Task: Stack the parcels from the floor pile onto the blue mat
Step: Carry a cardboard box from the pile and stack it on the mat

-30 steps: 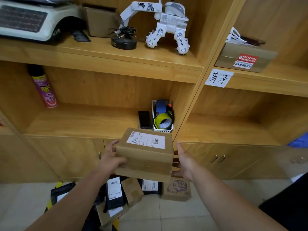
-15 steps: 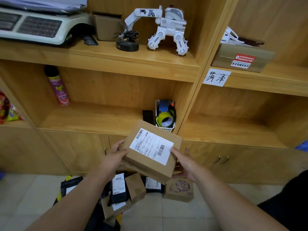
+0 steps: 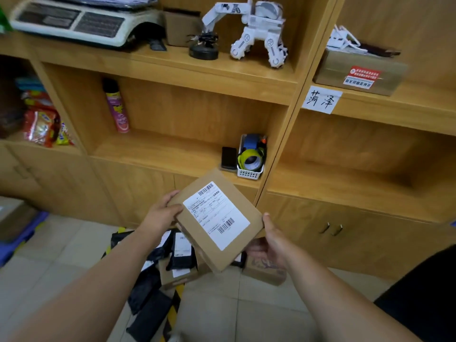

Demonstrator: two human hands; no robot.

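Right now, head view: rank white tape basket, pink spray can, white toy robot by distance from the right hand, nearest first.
From the right hand, which grips the cardboard parcel:
1. White tape basket, just above it on the lower shelf.
2. Pink spray can, up and left, at the back of the same shelf.
3. White toy robot, highest, on the upper shelf.
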